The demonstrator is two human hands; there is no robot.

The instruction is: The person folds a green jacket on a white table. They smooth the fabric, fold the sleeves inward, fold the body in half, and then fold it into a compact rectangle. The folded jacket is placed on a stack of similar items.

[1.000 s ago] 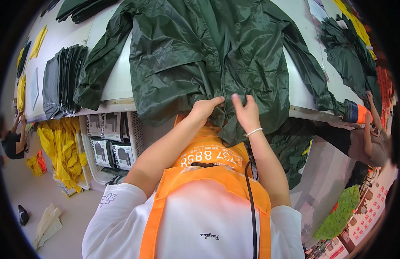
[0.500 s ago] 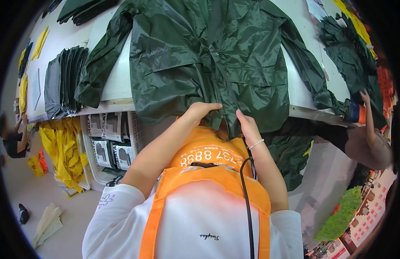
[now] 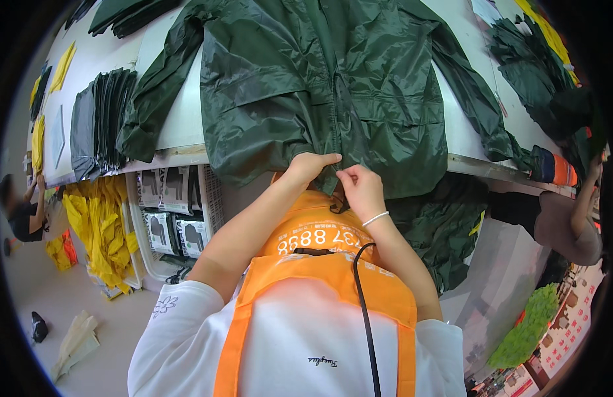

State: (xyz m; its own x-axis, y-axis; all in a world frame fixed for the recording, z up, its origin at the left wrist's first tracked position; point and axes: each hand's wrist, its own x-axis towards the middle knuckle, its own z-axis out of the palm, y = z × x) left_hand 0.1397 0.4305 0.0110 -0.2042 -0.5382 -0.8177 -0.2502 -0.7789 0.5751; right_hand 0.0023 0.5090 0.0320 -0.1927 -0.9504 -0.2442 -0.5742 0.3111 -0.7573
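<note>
From my remote seat I'm looking down on a white table [image 3: 184,119] that is stretching across the upper view. The green jacket [image 3: 325,92] is lying on it front side up, sleeves spreading to both sides, its hem hanging over the table's near edge. Under that edge, toward the right, dark green cloth [image 3: 435,231] is bunching; I cannot tell whether any container is holding it. Under the table's left part a white basket [image 3: 212,202] with latticed walls is standing, and packets [image 3: 162,228] with dark garment shapes on their pale fronts are filling it in two rows. Farther left below the table, yellow garments [image 3: 98,218] are hanging in a crumpled mass, and I cannot make out what is supporting them. On the table's left part, a stack of folded dark green pieces [image 3: 111,122] is resting beside a sleeve. At the middle of the table's near edge, the left hand [image 3: 311,168] is pinching the hem, thumb laid over the cloth, while the right hand [image 3: 363,188] is curling closed, thumb and forefinger gripping the lower end of the zip [image 3: 335,126].
</note>
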